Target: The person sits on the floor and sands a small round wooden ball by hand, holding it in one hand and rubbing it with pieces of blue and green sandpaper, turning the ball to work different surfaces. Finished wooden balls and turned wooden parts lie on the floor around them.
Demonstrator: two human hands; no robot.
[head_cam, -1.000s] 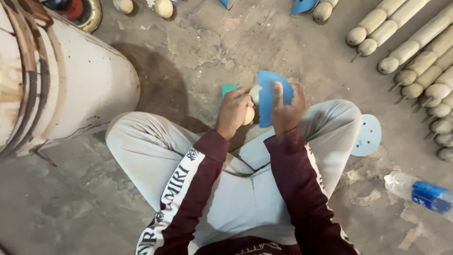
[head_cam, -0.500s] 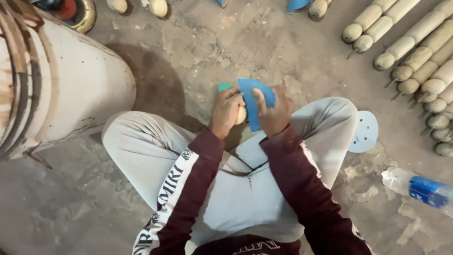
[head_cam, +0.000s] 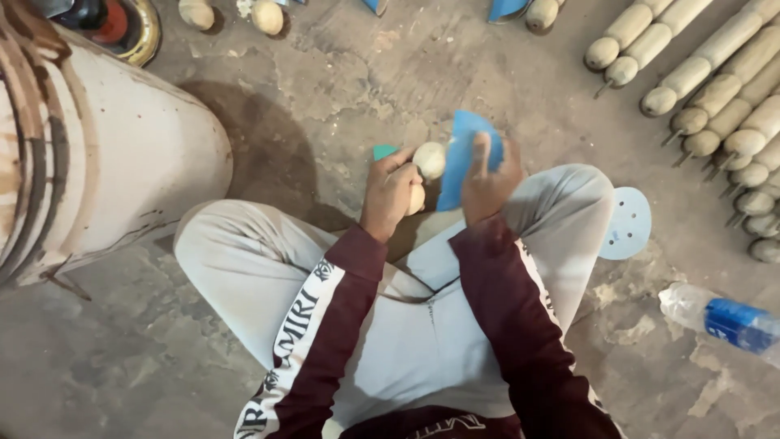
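From my remote seat I see a person cross-legged on a concrete floor (head_cam: 341, 89), both hands raised just past the knees. The left hand (head_cam: 392, 195) has its grip wrapped narrow round a pale wooden peg (head_cam: 428, 161), whose rounded head pokes out above the fingers; the right hand (head_cam: 487, 183) grips a folded blue sanding sheet (head_cam: 465, 154), pressed against the peg's right side. I judge the peg light, stiff and smooth enough to twist in the fist, so the shaft below the head is the place to hold it; the sheet looks thin and floppy, best pinched flat with fingers spread behind it. One small green object (head_cam: 384, 152) shows just left of the peg, too hidden to name. One pale blue sanding disc (head_cam: 626, 223) lies by the right knee, and one plastic bottle (head_cam: 723, 321) with a blue label rests near right. At far right a row of turned pegs (head_cam: 715, 89) lies side by side; I count about a dozen, some cut off by the frame. Three loose wooden knobs (head_cam: 268, 16) sit along the far edge, and one large white drum (head_cam: 106, 179) fills the left.
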